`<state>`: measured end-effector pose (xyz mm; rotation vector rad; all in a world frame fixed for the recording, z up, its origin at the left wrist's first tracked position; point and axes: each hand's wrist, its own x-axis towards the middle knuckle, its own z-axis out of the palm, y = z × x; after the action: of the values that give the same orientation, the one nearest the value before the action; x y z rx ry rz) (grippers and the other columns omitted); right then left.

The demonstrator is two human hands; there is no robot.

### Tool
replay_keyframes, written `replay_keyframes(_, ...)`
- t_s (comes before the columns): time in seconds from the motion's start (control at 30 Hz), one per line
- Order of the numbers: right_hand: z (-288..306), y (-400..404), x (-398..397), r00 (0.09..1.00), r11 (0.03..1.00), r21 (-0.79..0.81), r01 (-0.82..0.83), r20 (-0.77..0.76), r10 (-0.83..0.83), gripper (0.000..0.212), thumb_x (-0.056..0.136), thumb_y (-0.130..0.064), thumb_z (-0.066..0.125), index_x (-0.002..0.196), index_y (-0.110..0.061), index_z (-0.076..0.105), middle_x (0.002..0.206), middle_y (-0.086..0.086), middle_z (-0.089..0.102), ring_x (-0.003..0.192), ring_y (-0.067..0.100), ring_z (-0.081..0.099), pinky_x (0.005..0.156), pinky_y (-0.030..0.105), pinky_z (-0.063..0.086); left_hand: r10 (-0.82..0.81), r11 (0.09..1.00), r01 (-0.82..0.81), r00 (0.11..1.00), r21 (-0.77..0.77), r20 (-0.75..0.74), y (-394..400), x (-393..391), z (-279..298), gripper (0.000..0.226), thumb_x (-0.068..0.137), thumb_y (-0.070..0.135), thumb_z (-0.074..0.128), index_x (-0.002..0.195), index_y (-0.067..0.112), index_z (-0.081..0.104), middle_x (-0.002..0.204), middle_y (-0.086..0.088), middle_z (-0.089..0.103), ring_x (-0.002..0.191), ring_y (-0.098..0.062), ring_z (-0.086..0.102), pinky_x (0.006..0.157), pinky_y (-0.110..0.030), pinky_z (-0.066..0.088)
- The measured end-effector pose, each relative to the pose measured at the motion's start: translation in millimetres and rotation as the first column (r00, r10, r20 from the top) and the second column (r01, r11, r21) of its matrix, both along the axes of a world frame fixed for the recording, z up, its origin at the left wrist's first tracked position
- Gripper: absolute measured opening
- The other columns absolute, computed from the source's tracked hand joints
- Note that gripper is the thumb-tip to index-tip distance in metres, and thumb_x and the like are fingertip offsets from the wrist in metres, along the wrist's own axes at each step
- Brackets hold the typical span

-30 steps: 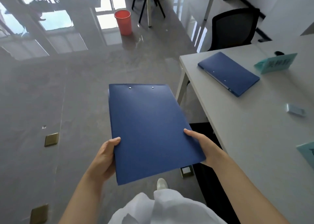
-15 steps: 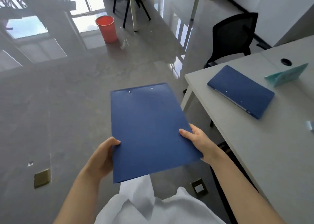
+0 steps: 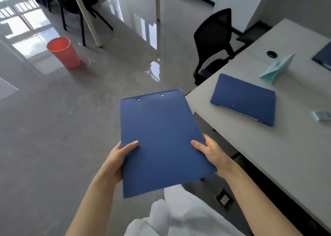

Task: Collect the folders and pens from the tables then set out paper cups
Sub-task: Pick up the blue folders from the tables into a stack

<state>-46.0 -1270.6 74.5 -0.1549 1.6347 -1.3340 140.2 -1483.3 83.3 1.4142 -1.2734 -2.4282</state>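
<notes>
I hold a blue folder flat in front of me over the floor. My left hand grips its left edge, thumb on top. My right hand grips its right edge, thumb on top. A second blue folder lies near the corner of the grey table to my right. At the right frame edge, the corner of a third blue folder shows on the far part of the table. No pens or paper cups are in view.
A teal folded name card and a small pale object lie on the table. A black office chair stands at the table's far end. A red bucket sits on the glossy floor to the left, with dark chairs behind.
The view has turned right and moved closer to the table; the second folder now lies nearer. Both hands keep the same grip on the held folder.
</notes>
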Motion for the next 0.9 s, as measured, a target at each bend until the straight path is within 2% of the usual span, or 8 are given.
replay_keyframes(0.1,-6,-23,-29,0.999,0.999,0.003,0.044,0.006,-0.044,0.033,0.092,-0.032,0.059,0.123,-0.021,0.054,0.114,-0.002,0.07,0.1,0.02,0.069,0.09,0.044,0.055,-0.016,0.999,0.016,1.0,-0.042,0.012,-28,-41,-3,0.033,0.086,0.019,0.068,0.118,0.016,0.062,0.108,-0.012,0.073,0.089,-0.033,0.072,0.07,-0.043,0.058)
replay_keyframes(0.27,-12,-74,-96,0.995,0.996,0.013,0.093,0.02,-0.093,0.03,0.091,-0.034,0.06,0.118,-0.022,0.058,0.11,-0.001,0.072,0.099,0.022,0.069,0.091,0.046,0.055,-0.039,0.997,0.038,0.999,-0.074,-0.005,-84,-116,-3,0.031,0.086,0.016,0.067,0.116,0.016,0.062,0.106,-0.011,0.074,0.083,-0.03,0.073,0.067,-0.041,0.059)
replay_keyframes(0.53,-2,-145,-191,0.988,0.986,0.065,0.156,-0.028,-0.154,0.027,0.09,-0.036,0.061,0.112,-0.02,0.061,0.109,0.0,0.071,0.099,0.021,0.068,0.091,0.042,0.055,-0.079,0.993,0.078,0.997,-0.085,-0.005,-160,-221,3,0.025,0.087,0.016,0.065,0.112,0.015,0.063,0.098,-0.01,0.075,0.074,-0.027,0.073,0.058,-0.037,0.059)
replay_keyframes(0.67,-1,-169,-226,0.974,0.97,0.092,0.223,0.0,-0.224,0.029,0.089,-0.036,0.062,0.112,-0.019,0.063,0.107,0.001,0.071,0.099,0.023,0.068,0.09,0.042,0.055,-0.111,0.991,0.109,0.993,-0.071,-0.028,-191,-269,2,0.031,0.085,0.016,0.067,0.116,0.017,0.063,0.104,-0.009,0.074,0.08,-0.028,0.073,0.062,-0.039,0.059)
replay_keyframes(0.9,-11,-218,-285,0.912,0.904,0.136,0.405,0.015,-0.411,0.03,0.087,-0.037,0.066,0.109,-0.016,0.064,0.107,0.001,0.072,0.097,0.021,0.069,0.089,0.038,0.055,-0.284,0.957,0.283,0.959,-0.066,-0.017,-266,-372,-5,0.038,0.085,0.016,0.068,0.122,0.014,0.06,0.111,-0.012,0.072,0.086,-0.031,0.071,0.065,-0.04,0.059)
